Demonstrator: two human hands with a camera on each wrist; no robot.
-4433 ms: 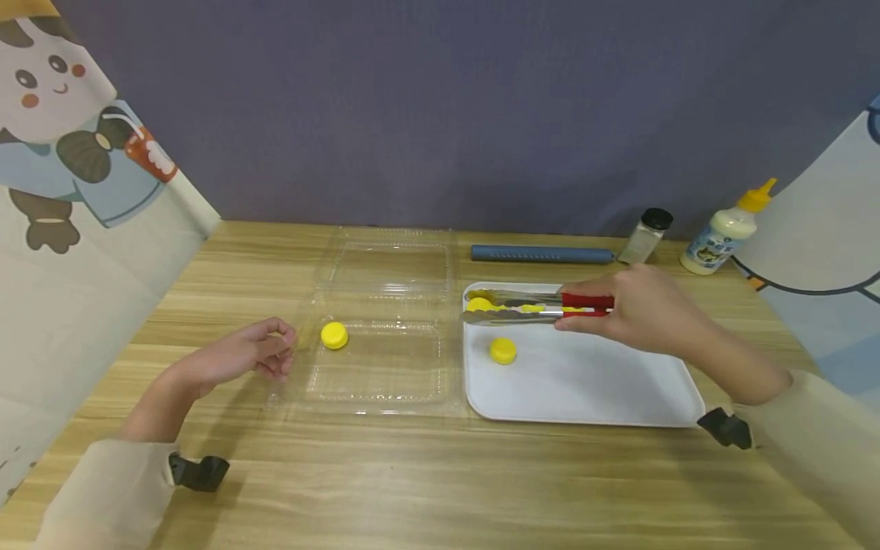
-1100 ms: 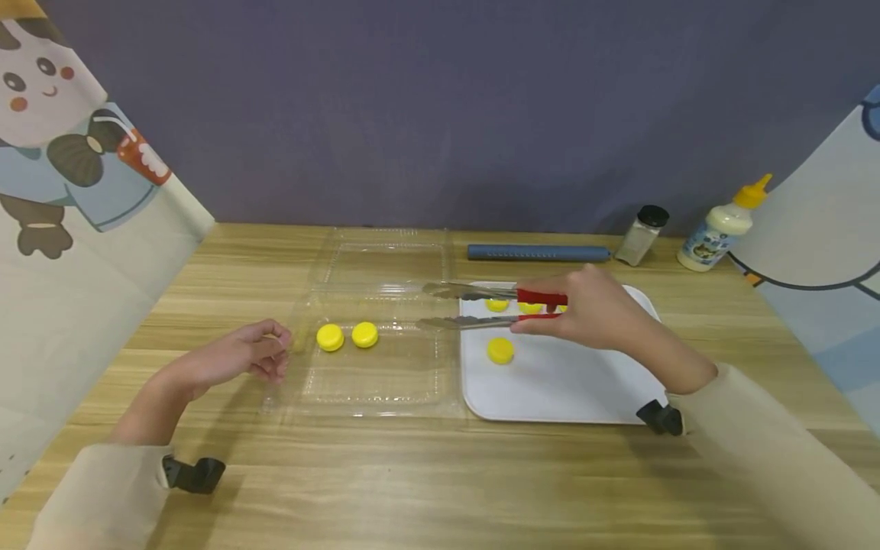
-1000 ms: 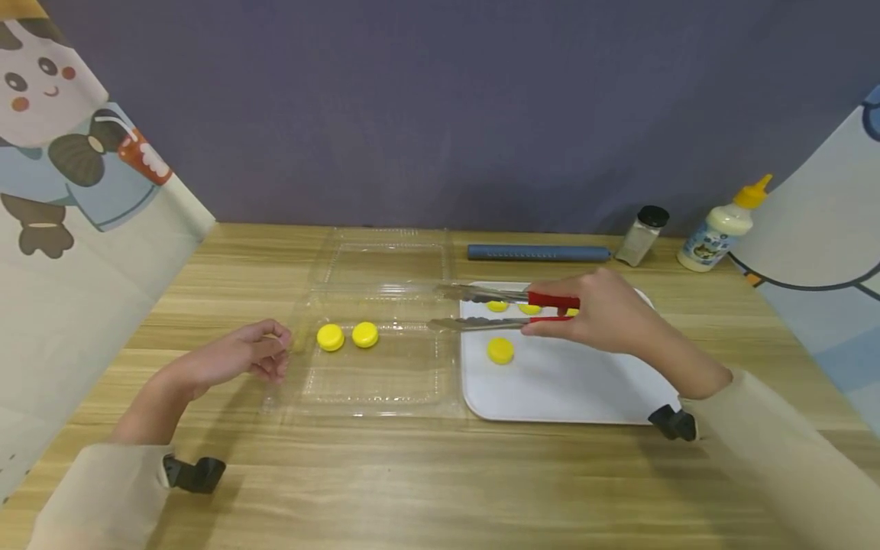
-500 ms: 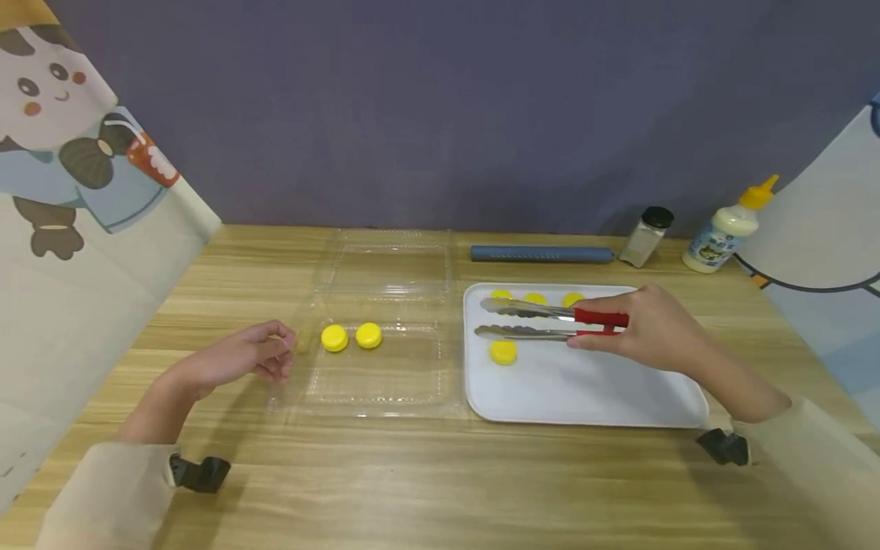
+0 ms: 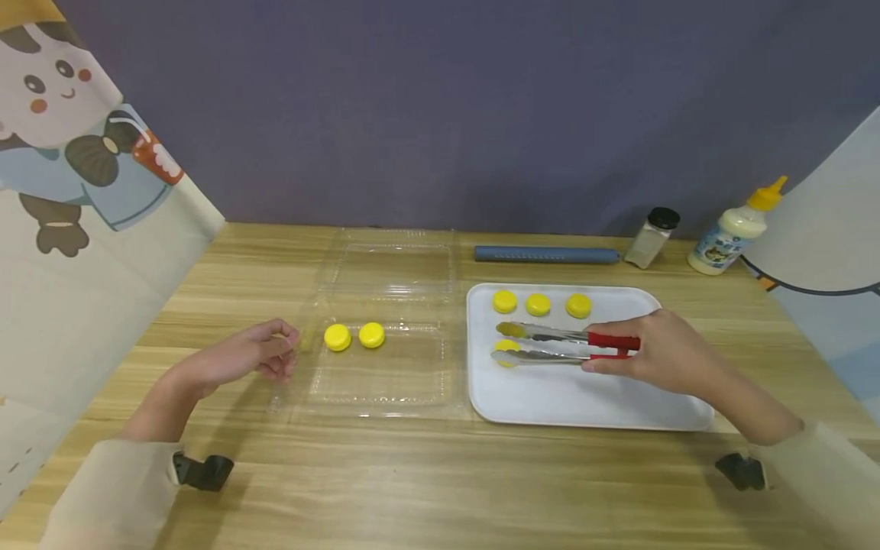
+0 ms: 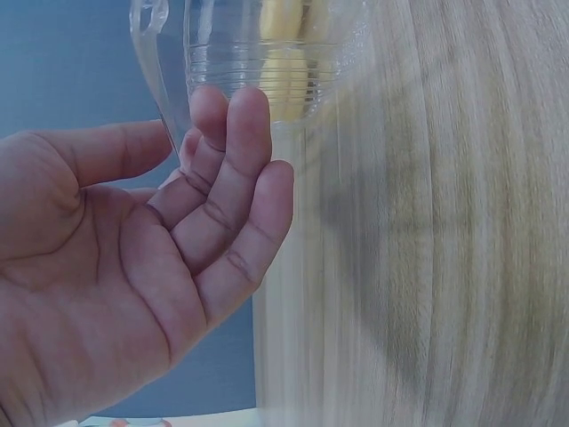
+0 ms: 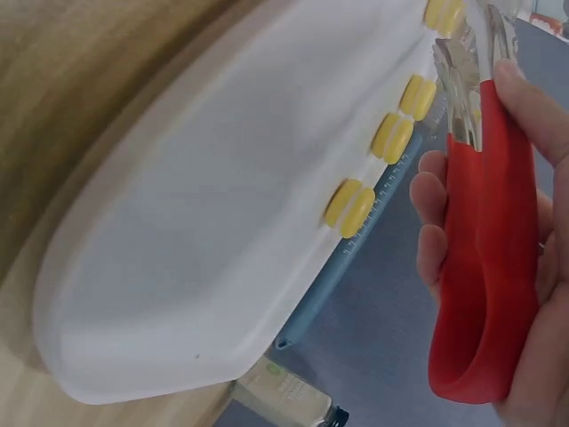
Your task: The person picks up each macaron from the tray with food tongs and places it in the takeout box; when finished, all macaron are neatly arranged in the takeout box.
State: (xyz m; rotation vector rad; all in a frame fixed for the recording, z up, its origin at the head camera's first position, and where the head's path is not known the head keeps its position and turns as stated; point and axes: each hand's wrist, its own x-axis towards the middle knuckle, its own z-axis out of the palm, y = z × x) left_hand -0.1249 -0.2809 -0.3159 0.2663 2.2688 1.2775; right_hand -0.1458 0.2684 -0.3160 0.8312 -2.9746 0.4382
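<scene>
My right hand [image 5: 670,353] grips a pair of metal tongs with red handles [image 5: 614,341] above the white tray [image 5: 584,401]. The tongs' arms stand apart; the nearer tip overlaps a lone yellow macaron [image 5: 507,353]. Three more macarons, one of them a yellow macaron [image 5: 538,305], sit along the tray's far side. Two others, including a yellow macaron [image 5: 372,334], lie side by side in the clear plastic clamshell box [image 5: 385,382], whose lid is folded back. At the box's left edge my left hand [image 5: 237,355] pinches the rim between thumb and index finger, the other fingers loosely curled.
A blue-grey ruled bar [image 5: 546,254] lies behind the tray. To its right stand a small jar with a black cap [image 5: 649,238] and a squeeze bottle with a yellow nozzle [image 5: 732,233]. A dark blue-grey wall [image 5: 440,114] closes off the table's back.
A second macaron now sits in the box, brought from the tray with the tongs. My right hand has since moved back right and nearer, over the lone macaron. The left hand stays put.
</scene>
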